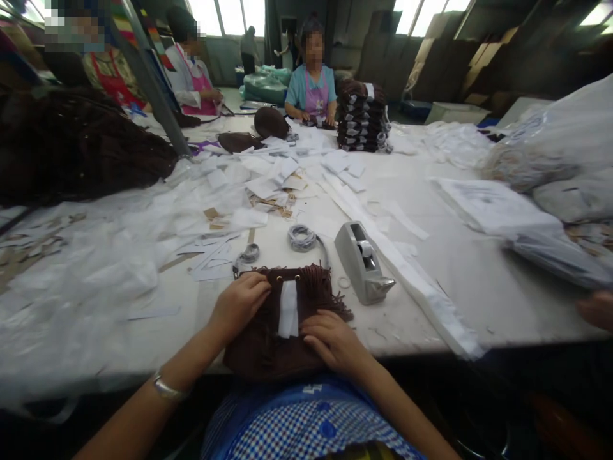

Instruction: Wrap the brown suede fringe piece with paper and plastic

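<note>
A dark brown fringed bag point(301, 361) lies at the table's front edge, close against my body. Gold-coloured eyelets and a strip of white paper point(288, 310) show down its middle. My left hand point(242, 303) is closed over the bag's upper left part, fingers bent on the leather. Across the lower right of the bag, my right hand point(332, 338) rests with its fingers stretched out beside the white strip. Behind the bag sit a wrapped coil of strap point(301, 237) and a smaller wrapped coil point(249, 253). A grey tape dispenser point(359, 265) stands to the right.
Loose white paper and plastic point(119, 255) cover the left side. A long white strip point(407, 275) runs beyond the dispenser. Stacked brown bags point(363, 118) stand across the table near a seated co-worker point(313, 89). Another person's hand point(596, 310) appears at the right edge.
</note>
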The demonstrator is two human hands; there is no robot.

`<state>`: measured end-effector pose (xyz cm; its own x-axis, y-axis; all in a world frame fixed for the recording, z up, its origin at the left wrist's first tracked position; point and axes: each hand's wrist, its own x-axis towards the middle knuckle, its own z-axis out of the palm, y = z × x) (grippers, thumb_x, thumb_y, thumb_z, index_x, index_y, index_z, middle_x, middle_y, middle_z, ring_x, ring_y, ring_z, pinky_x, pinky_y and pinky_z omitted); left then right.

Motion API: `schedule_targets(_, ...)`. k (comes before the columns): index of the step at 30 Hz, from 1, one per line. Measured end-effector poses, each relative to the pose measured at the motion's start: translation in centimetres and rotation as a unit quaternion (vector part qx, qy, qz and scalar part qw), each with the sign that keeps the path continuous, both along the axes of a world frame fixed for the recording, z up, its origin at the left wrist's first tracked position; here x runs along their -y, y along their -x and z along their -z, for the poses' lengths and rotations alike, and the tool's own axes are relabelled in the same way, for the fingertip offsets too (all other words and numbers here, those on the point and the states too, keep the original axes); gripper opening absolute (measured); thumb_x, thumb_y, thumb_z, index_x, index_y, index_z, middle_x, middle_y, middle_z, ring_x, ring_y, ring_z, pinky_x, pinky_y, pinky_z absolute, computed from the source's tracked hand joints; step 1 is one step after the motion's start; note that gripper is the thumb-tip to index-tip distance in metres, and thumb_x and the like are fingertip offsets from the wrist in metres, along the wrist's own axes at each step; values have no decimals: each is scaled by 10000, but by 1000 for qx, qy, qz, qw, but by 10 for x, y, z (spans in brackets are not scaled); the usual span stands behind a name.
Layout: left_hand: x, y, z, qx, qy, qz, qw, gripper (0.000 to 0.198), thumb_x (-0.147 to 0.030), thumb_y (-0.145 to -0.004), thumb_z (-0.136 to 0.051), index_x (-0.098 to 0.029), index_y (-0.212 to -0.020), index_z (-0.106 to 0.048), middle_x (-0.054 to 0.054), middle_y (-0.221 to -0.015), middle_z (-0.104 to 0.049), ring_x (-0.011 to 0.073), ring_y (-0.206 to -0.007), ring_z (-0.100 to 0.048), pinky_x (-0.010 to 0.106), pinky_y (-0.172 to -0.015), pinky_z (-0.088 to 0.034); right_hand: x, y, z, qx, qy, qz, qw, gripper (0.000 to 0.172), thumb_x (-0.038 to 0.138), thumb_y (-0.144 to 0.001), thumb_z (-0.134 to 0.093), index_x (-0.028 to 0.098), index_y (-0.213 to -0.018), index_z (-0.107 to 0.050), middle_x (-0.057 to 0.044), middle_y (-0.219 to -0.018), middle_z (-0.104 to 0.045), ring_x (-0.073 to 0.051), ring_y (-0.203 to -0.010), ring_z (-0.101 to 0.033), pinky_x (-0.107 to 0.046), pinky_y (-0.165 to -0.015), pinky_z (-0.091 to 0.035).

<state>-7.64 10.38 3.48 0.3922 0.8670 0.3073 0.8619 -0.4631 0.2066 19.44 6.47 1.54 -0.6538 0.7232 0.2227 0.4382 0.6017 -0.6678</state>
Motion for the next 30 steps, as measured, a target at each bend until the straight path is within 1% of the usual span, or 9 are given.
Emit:
schedule_targets(6,17,63,-4,86,-28,-299,950,235,-288,-923,-493,-191,-1084,-634,101,-1121,-662,252,-951,-662,417,-880,-539,4,0,-1,1,-7,15,1000,184,262,-996,-501,223,-1070,-666,-48,-1093,-703,-187,-1053,-622,-412,-1077,-380)
schedule_targets(8,14,48,-11,100,-54,-251,961,270,-286,-938,-491,-202,-1159,-620,98,-1200,-655,248,-1047,-647,423,-958,-513,1,1,-7,14,-21,1,1000,174,270,-989,-512,212,-1044,-666,-57,-1068,-701,-198,-1031,-618,-403,-1028,-416)
schedule_targets(11,0,9,-11,57,-20,-10,998,340,-244,-965,-464,-224,-1282,-584,77,-1365,-598,227,-1299,-514,424,-1106,-410,-4,1,-10,33,-25,-23,999,154,270,-981,-525,206,-1013,-661,-49,-1023,-701,-195,-1005,-616,-386,-1001,-427)
schedule_targets(13,-7,-3,0,-9,11,85,996,418,-228,-978,-427,-233,-1389,-505,72,-1466,-508,230,-1388,-418,453,-1142,-366,-6,1,-8,39,-17,-21,999,152,264,-982,-522,213,-1038,-653,-39,-1032,-702,-190,-1011,-617,-387,-1024,-408)
schedule_targets(19,13,67,29,-66,5,-41,997,443,-336,-970,-438,-198,-1382,-523,128,-1427,-540,310,-1358,-453,511,-1081,-431,-1,2,10,5,-21,26,999,204,299,-980,-518,223,-1134,-628,-57,-1142,-684,-203,-1076,-605,-411,-1075,-361)
schedule_targets(22,37,84,13,-45,-26,-150,987,377,-361,-962,-439,-165,-1207,-648,174,-1303,-627,356,-1255,-551,546,-1026,-469,-7,9,16,0,-27,37,999,197,308,-973,-541,220,-1120,-639,-59,-1131,-689,-199,-1070,-611,-413,-1071,-368)
schedule_targets(24,50,64,-2,14,-40,-184,982,350,-361,-962,-467,-188,-1215,-633,143,-1284,-642,314,-1198,-599,514,-1039,-471,-14,15,16,-2,-36,35,999,189,307,-972,-551,215,-1103,-652,-63,-1119,-695,-198,-1065,-614,-417,-1065,-379)
schedule_targets(27,68,11,-7,81,30,-44,995,369,-348,-952,-522,-263,-1308,-569,64,-1344,-618,234,-1250,-569,413,-1070,-472,-23,20,10,-16,-54,16,998,184,288,-979,-542,213,-1094,-665,-64,-1093,-707,-193,-1047,-628,-418,-1045,-414)
schedule_targets(30,81,-24,8,37,68,134,988,490,-374,-942,-545,-248,-1411,-481,74,-1398,-578,240,-1317,-511,442,-1113,-427,-26,14,-4,-63,-65,70,993,220,260,-991,-511,223,-1145,-663,-70,-1100,-704,-191,-1048,-633,-380,-983,-484)
